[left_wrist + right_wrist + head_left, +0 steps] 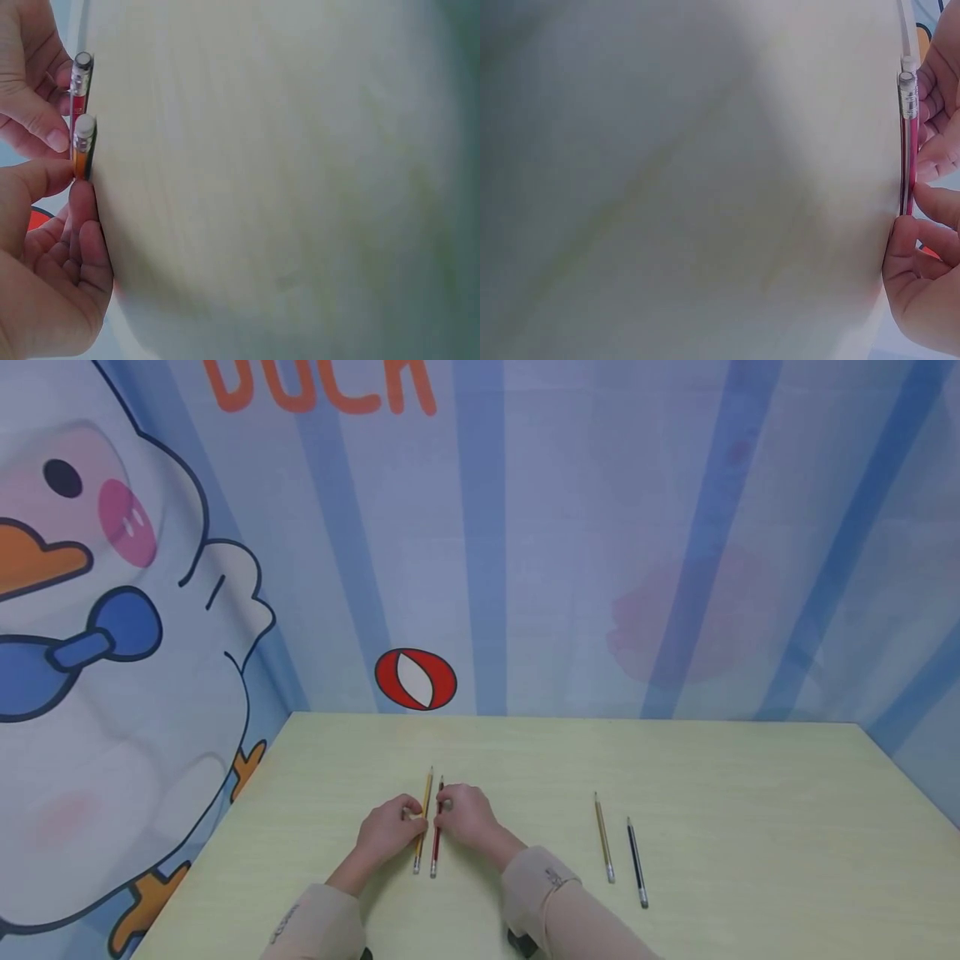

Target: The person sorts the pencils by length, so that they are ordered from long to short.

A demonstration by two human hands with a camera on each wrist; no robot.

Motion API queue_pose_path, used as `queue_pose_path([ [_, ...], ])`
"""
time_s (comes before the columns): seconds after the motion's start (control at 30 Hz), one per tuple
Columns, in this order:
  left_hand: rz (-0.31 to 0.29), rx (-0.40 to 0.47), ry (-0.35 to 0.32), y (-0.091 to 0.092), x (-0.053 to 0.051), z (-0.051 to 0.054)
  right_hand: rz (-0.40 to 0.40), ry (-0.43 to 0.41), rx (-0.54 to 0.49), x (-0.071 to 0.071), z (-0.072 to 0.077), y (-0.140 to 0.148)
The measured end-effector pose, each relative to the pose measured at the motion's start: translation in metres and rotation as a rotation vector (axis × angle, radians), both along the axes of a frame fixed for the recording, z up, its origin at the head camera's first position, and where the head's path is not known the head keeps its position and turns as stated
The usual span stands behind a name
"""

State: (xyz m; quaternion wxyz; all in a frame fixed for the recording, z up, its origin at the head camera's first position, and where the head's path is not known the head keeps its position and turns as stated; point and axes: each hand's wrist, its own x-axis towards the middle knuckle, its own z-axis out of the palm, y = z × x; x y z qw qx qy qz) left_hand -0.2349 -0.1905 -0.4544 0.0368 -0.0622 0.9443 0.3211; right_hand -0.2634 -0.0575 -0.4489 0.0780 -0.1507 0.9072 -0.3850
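Observation:
Two pencils lie side by side, a narrow gap between them, in the head view. My left hand (390,831) pinches the yellow-orange pencil (418,853) between thumb and finger. The red pencil (435,852), just to its right, is pinched by my right hand (467,814). In the left wrist view the white eraser of the orange pencil (80,159) shows above my left hand (56,262). The right wrist view shows my right hand (926,274) at the red pencil (909,157), whose metal end points up in the picture.
To the right on the pale table (750,827) lie a tan pencil (603,839) and a dark pencil (637,860), apart and slightly slanted. Behind the table hangs a blue striped backdrop (555,543) with a cartoon duck at the left.

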Motion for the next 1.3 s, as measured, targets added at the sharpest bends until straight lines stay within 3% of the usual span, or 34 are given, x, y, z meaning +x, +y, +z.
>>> queue_pose_path([
  [0.53,0.003,0.032,0.006,0.001,0.0,-0.001,0.064,0.009,0.004,0.0,0.004,0.012],
  [0.7,-0.012,0.069,0.012,-0.002,0.001,0.0,0.117,0.013,0.011,0.002,0.011,0.032],
  [0.87,-0.027,0.13,0.056,-0.001,0.003,0.003,0.155,-0.047,-0.036,0.005,0.019,0.064],
  [1.1,-0.06,0.12,0.149,0.021,0.003,0.018,0.197,-0.075,-0.056,0.011,0.025,0.114],
  [1.3,-0.104,0.116,0.224,0.051,0.003,0.029,0.143,-0.07,-0.048,0.015,0.037,0.151],
])
